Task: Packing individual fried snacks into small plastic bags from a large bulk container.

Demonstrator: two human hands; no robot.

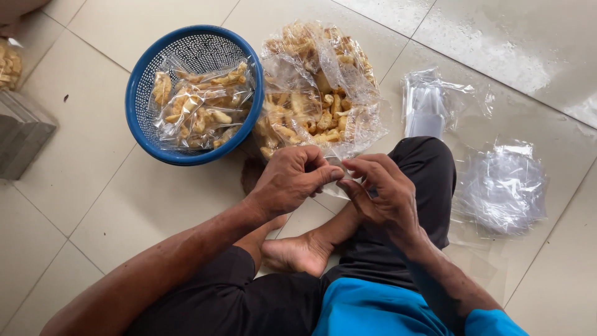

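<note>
Currently both hands meet over the crossed legs: left hand (289, 182) and right hand (379, 190), fingers curled, pinch the edge of a small clear plastic bag (336, 186) between them. Just beyond them, a big clear bag of golden fried snacks (317, 93). Left of it, blue basket (140, 93) with filled packets (202, 106). Right of the hands, stacks of empty clear bags (504, 186).

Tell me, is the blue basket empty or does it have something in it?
Not empty. The blue basket holds clear bags of fried snacks that cover most of its inside, with only some mesh wall showing at the top.
</note>
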